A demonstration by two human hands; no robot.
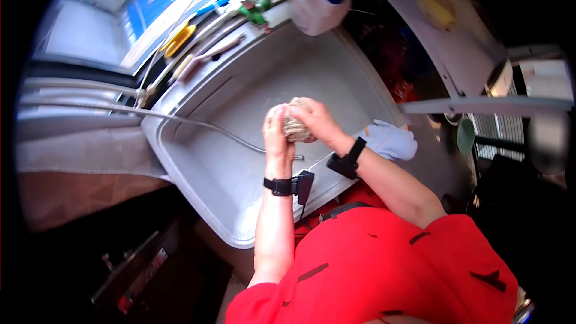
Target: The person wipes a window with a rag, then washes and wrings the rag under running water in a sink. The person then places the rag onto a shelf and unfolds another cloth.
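My left hand [275, 135] and my right hand [318, 121] are both closed around a wadded, greyish-beige cloth [296, 127], squeezed between them above the basin. Its folds look crumpled, and the fingers hide much of it. The large grey sink basin [210, 211] spreads out beneath my hands. A thin grey hose [231, 136] comes in from the left over the rim, and its end lies just below my left hand. On the near right rim rests a bunched white-and-pale-blue cloth [389, 140], close to my right wrist.
Along the back ledge lie a long-handled brush [210, 58], a yellow item [180, 39] and green tap handles [255, 13]. A whitish plastic jug [317, 3] with a blue cap stands at the far corner. To the right, a pale shelf [474, 106] juts out.
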